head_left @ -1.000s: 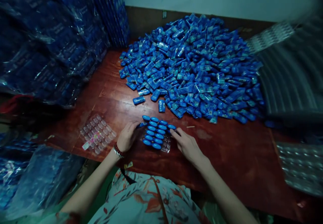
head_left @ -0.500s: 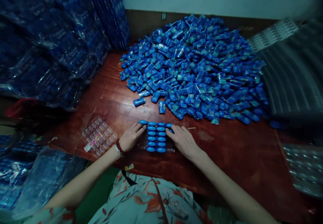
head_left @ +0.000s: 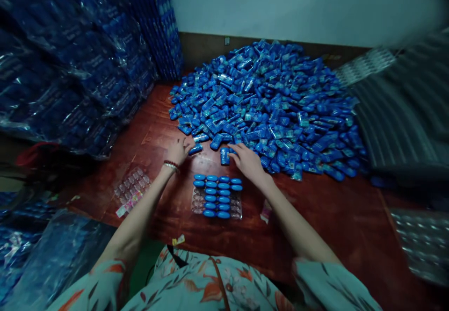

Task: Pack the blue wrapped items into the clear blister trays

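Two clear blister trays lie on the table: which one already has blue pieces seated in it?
The clear tray between the forearms, with blue pieces in rows. The other tray, outside the left arm, holds no blue pieces.

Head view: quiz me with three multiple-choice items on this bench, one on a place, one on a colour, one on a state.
1. Where does the clear tray with the rows of pieces lie?
A. Between the person and the pile
B. On top of the pile
C. Against the back wall

2. What colour are the small pieces in the pile?
A. Red
B. Blue
C. Yellow

3. How full is that tray?
A. Bare
B. Every pocket filled
C. Partly filled

Answers:
1 A, it sits on the wooden table nearer the person than the pile.
2 B, the whole heap is blue.
3 C, clear pockets show bare at its left and right edges.

The left hand and right hand reach the pile's near edge.
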A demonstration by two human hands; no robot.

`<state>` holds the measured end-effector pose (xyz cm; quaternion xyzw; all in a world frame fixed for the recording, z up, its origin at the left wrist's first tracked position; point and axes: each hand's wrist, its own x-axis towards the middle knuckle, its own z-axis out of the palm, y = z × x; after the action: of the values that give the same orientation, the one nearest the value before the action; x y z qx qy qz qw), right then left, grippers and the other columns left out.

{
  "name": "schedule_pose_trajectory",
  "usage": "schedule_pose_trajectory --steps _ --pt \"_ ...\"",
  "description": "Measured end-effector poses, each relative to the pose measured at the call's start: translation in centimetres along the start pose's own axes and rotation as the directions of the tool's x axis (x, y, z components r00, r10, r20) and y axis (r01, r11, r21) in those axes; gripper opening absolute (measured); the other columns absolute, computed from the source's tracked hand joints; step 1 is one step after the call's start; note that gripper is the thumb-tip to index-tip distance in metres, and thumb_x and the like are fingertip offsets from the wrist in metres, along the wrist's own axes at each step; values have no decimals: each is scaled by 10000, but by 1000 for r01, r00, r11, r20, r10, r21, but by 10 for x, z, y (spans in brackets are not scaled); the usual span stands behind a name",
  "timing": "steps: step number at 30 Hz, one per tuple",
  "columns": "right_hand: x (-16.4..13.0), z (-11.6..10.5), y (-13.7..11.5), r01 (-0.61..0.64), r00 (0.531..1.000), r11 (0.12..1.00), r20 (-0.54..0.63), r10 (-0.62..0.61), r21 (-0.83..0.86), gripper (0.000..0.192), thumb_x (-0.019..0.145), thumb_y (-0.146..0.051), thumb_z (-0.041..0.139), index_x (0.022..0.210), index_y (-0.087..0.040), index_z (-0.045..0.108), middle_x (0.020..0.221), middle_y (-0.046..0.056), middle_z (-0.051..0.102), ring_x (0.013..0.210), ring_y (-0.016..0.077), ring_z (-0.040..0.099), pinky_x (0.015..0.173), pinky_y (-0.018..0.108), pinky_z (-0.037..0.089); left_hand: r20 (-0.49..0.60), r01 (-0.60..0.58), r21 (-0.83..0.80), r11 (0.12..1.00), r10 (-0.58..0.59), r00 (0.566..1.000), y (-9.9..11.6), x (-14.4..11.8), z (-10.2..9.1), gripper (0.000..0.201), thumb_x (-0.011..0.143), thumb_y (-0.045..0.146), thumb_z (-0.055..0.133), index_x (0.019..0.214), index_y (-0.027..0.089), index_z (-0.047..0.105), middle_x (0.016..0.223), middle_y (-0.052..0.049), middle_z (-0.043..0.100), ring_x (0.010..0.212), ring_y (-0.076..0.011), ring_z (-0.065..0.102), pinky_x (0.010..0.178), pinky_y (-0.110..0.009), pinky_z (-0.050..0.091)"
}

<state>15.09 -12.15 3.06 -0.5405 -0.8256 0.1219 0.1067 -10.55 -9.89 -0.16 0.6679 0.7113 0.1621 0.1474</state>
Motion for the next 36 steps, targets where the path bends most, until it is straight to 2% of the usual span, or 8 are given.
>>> schedule_pose_trajectory --steps 4,9,12,15,18,21,28,36 --pt "46 9 -5 76 956 995 287 -53 -68 410 851 -271 542 1246 -173 495 1149 112 534 947 195 587 775 267 425 121 21 29 999 -25 992 5 29 8 314 715 387 662 851 117 578 779 -88 614 766 -231 586 660 -287 441" --pt "35 15 9 106 948 994 303 -97 -14 460 781 -333 632 1187 -166 495 1133 113 519 940 208 575 780 297 440 45 -9 -87 996 12 999 -12 -19 9 231 817 332 534 925 128 524 849 -86 619 791 -207 590 704 -307 465" --pt "2 6 28 104 986 979 108 -125 178 269 856 -291 517 1096 -168 526 1084 88 535 971 188 552 840 306 430 -89 -57 -249 967 36 995 -30 -71 -4 219 869 314 451 993 151 527 955 -77 605 882 -187 588 775 -312 481" --pt "-51 -8 41 0 984 914 -161 71 405 230 885 -283 447 1075 -183 531 1053 77 566 983 186 546 872 325 425 -194 -98 -305 947 39 980 -40 -127 -18 233 876 319 460 1036 189 568 1005 -68 578 938 -190 573 811 -328 487" --pt "-109 -12 39 -156 937 781 -160 311 604 364 889 -315 440 1239 -224 402 1043 60 587 880 167 583 758 301 479 -186 -77 -354 932 11 982 -34 -171 -19 256 869 305 499 1100 208 551 1028 -59 586 943 -185 580 814 -330 497" --pt "-147 3 22 -196 931 698 -92 352 689 292 843 -337 537 1111 -234 480 901 20 616 719 142 596 635 260 496 -214 -92 -394 915 7 977 -18 -186 -5 229 847 272 550 1059 185 547 974 -47 606 878 -165 597 784 -303 508" --pt "-141 52 0 98 908 871 -401 119 482 172 855 -182 525 1003 -226 602 946 53 623 875 165 596 777 318 499 -216 -497 -97 863 469 856 -5 -159 14 297 896 121 417 1172 179 509 1014 -87 565 904 -163 538 753 -284 483" --pt "-129 17 -10 253 958 961 -106 -265 -113 313 898 -85 351 1101 -160 578 906 100 587 829 178 512 658 276 451 234 -734 129 667 699 676 16 -136 -11 231 922 182 352 966 154 577 894 -73 552 772 -174 472 692 -308 448"
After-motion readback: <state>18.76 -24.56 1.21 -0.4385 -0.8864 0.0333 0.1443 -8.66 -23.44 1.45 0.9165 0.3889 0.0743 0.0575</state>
